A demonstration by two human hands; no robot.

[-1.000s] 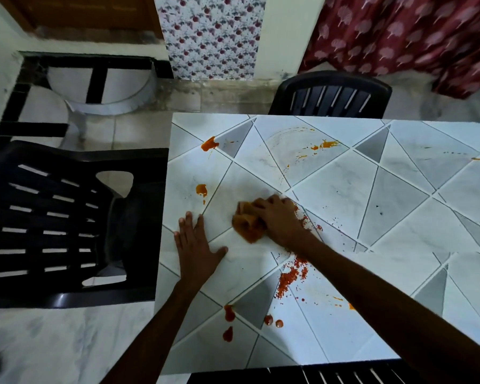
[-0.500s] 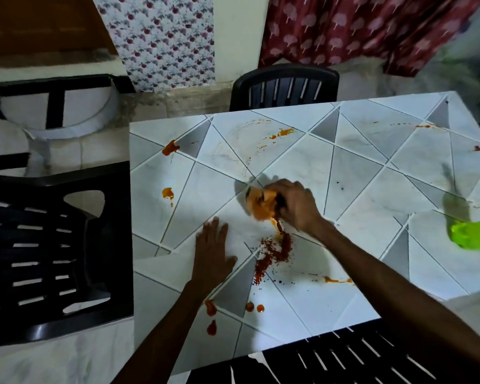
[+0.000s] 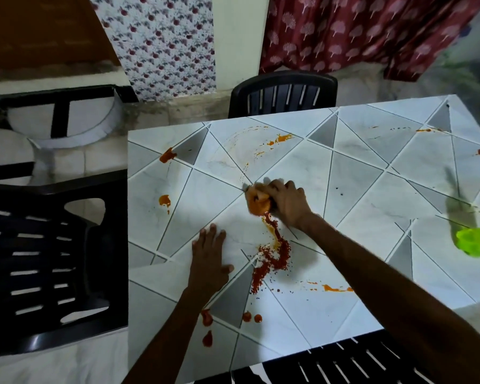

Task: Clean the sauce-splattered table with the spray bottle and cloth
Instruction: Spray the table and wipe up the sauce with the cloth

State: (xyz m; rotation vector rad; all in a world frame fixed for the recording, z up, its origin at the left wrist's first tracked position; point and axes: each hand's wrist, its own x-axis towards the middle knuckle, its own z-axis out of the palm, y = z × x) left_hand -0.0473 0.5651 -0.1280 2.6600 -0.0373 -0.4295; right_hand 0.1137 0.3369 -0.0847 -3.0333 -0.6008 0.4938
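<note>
Orange-stained and bunched into a lump, the soft wiping cloth [image 3: 257,202] sits pressed on the glossy white tabletop with grey triangle patterning [image 3: 352,173], and the right hand [image 3: 287,202] is clamped round it, fingers curled tight over the top. Left hand [image 3: 209,257] lies flat, palm down, fingers spread and gripping nothing, just near the table's left edge. From under the cloth a grainy red-orange sauce trail [image 3: 272,250] snakes toward the person, speckled and rough at its edges. Rounder, wetter drops [image 3: 207,318] sit by the near edge beside the left forearm; more orange blobs [image 3: 165,200] dot the left side, and a thin smeared arc [image 3: 280,138] marks the far side. Over at the right edge, a bright green plastic shape [image 3: 477,241] is cut off by the frame and blurred. It may be the spray bottle, but I can't say for sure. Three black slatted plastic chairs: one on the left [image 3: 50,261], one at the far side [image 3: 283,92], one at the bottom, mostly cut off [image 3: 344,364].
</note>
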